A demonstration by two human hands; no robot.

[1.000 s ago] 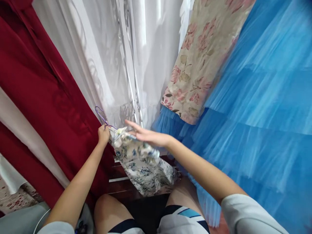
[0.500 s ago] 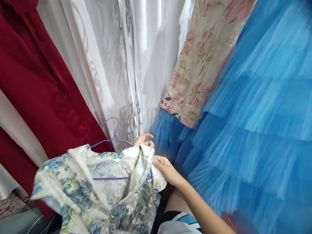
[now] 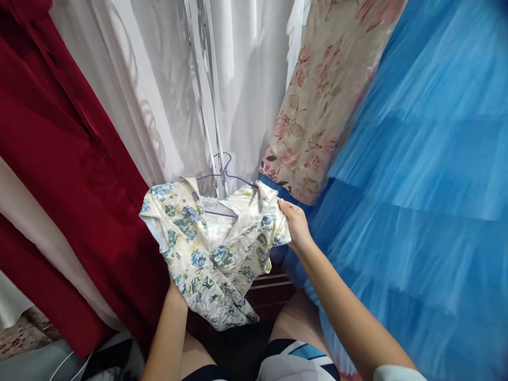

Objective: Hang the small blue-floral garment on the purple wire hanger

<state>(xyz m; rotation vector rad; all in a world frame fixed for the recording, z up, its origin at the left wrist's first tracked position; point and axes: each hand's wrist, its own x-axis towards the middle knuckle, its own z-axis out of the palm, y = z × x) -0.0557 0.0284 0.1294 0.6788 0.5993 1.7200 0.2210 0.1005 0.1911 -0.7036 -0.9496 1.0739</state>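
Note:
A cream garment with a blue flower print (image 3: 210, 248) hangs on a thin purple wire hanger (image 3: 222, 174) in front of me. My right hand (image 3: 296, 225) grips the garment's right shoulder edge with closed fingers. My left forearm (image 3: 169, 333) rises under the garment, and the cloth hides that hand completely. The hanger's hook points up toward the white curtain.
White sheer curtains (image 3: 166, 90) hang straight ahead with a clear strip down the middle. A dark red drape (image 3: 59, 137) fills the left. A pink-flowered cream dress (image 3: 321, 100) and a blue tulle skirt (image 3: 416, 174) hang at the right. Dark wooden furniture (image 3: 270, 293) stands below.
The garment on its hanger has risen and shifted right, now spread between both hands. My left hand has slipped out of sight beneath the cloth; my right hand rose with the shoulder edge.

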